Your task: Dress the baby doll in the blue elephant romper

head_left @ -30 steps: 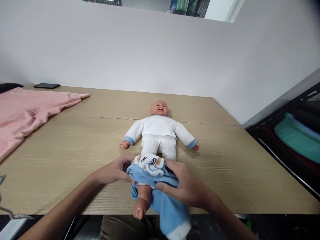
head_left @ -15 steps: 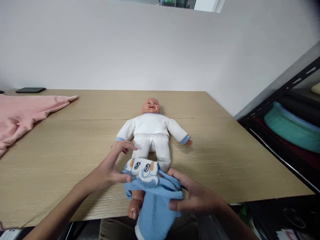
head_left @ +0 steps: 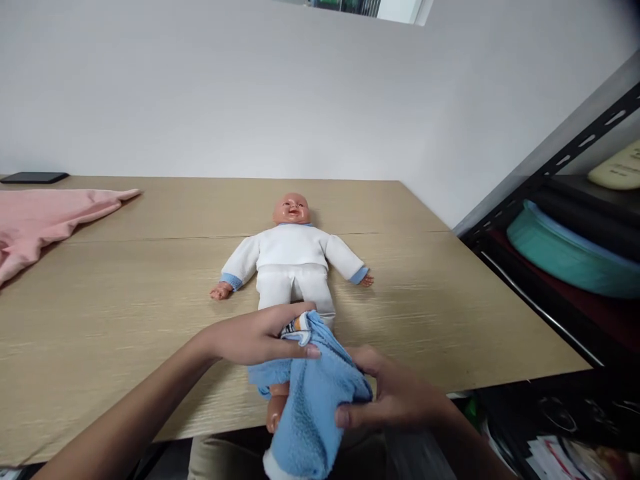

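Observation:
A baby doll in a white top with blue cuffs lies face up on the table, its head away from me. Light blue fluffy cloth with an embroidered face covers its lower legs, and one bare foot shows below. My left hand pinches the top part of the blue cloth, folding over the embroidery. On the right side of the cloth, my right hand grips its edge between thumb and fingers. The doll's other foot is hidden.
Pink cloth lies at the table's left, with a dark flat object behind it. A wall stands behind the table. Black shelving holding a teal item is at the right.
My left hand has moved right from beside the cloth and closed on its top part, which is now bunched. My right hand still holds its side. The view has shifted slightly right.

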`<state>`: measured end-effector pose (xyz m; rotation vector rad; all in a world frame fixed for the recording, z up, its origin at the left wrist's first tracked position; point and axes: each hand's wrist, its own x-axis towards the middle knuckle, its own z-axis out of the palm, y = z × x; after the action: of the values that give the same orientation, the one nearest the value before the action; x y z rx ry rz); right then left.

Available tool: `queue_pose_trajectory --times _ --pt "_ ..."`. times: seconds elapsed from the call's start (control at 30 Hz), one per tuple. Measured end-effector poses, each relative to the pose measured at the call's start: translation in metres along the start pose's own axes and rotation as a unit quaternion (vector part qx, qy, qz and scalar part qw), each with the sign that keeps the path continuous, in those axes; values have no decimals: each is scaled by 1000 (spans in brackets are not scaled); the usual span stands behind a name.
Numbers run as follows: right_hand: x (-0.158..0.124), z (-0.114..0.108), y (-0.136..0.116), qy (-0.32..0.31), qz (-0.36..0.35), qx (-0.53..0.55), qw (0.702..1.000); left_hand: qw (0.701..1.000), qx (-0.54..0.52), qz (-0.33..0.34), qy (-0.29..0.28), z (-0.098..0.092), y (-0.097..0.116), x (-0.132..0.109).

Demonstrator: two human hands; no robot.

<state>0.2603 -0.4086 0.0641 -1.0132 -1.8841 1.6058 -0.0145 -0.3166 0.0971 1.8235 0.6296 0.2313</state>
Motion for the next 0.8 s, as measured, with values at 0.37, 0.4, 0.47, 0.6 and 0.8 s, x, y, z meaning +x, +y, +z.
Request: queue_pose_trajectory --times 0.37,0.4,0.47,0.6,0.8 --pt "-2 -2 4 1 47 74 996 984 -137 -4 -115 3 -13 4" --pt "-2 -1 1 -18 38 75 996 986 -132 6 -100 1 -15 5" --pt "-1 1 -2 -29 3 78 997 990 -116 16 -73 -1 -18 6" --pt "-4 9 11 18 0 117 993 991 -120 -6 -60 -3 -23 5" --pt "-8 24 19 81 87 183 976 960 -229 -48 -151 2 -19 3"
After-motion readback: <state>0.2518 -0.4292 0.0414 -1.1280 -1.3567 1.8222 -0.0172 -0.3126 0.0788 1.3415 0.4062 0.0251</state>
